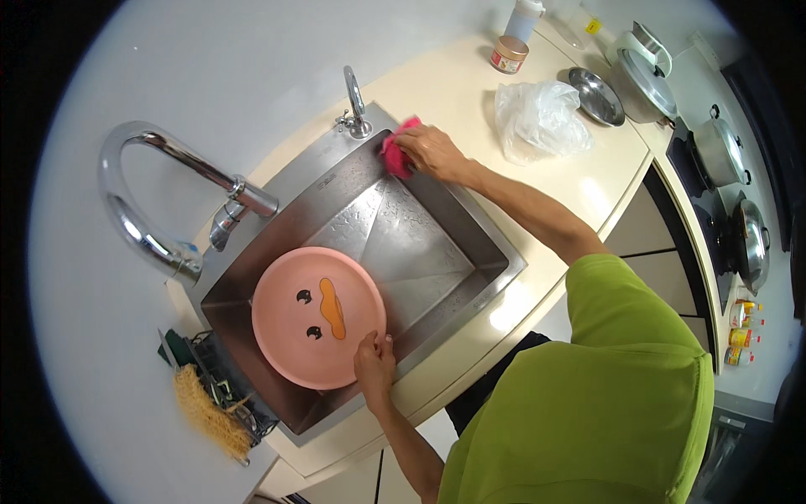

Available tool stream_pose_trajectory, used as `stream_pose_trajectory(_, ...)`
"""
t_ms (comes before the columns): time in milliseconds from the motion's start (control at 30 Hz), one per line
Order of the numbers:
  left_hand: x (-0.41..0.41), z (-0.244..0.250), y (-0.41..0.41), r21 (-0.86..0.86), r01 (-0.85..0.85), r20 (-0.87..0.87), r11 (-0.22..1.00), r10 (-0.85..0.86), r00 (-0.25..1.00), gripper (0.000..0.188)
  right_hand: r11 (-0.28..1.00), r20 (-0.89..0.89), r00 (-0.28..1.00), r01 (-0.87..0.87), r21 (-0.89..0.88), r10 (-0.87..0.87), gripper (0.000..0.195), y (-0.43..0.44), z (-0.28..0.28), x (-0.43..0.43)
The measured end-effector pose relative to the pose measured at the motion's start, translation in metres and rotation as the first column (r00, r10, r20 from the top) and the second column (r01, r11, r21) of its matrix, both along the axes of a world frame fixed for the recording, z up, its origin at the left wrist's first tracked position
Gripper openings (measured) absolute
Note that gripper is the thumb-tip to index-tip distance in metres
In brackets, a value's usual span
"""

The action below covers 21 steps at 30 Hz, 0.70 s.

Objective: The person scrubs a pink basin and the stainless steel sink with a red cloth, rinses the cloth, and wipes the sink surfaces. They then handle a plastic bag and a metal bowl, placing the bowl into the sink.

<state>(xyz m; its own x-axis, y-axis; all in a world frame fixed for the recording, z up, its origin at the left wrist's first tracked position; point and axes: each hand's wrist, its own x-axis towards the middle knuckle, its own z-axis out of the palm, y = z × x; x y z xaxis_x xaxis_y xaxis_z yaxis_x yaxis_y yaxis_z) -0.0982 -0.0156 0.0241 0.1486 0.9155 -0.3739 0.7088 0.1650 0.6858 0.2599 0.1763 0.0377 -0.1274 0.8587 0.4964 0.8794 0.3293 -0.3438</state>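
Note:
A bright pink cloth point(397, 151) is bunched under the fingers of my right hand point(431, 151), pressed against the steel sink's wall at its upper corner, close to the small tap point(356, 107). My left hand point(376, 368) pinches the rim of a round pink basin point(289, 346) with a cartoon face, eyes and an orange bill. The basin sits tilted in the lower left part of the sink point(409, 239). Water drops cover the sink floor beside it. The fingertips of my left hand are partly hidden at the rim.
A large chrome faucet point(182, 157) arches beside the sink. A rack point(220, 378) with a tan mesh scrubber point(211, 409) hangs at the sink's lower left. On the counter are a clear plastic bag point(541, 120), a jar point(509, 55), a steel bowl point(595, 96) and a lidded pot point(642, 88).

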Motion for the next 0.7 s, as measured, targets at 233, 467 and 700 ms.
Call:
stream_pose_trajectory(233, 0.066, 0.082, 0.036, 0.451, -0.009, 0.180, 0.893, -0.081, 0.980, 0.055, 0.878, -0.329, 0.944, -0.131, -0.460, -0.032, 0.024, -0.105, 0.069, -0.057)
stream_pose_trajectory(467, 0.083, 0.095, 0.057, -0.156, 0.143, 0.707, 0.977, 0.009, 0.708, 0.047, 0.706, -0.602, 0.774, -0.537, -0.462, 0.195, 0.030, -0.113, 0.098, -0.056)
stream_pose_trajectory(700, 0.098, 0.124, 0.056, -0.464, 0.082, 0.785, 0.882, 0.366, 0.499, 0.033, 0.289, -0.620, 0.757, -0.652, -0.701, 0.204, 0.032, -0.104, 0.128, -0.019)
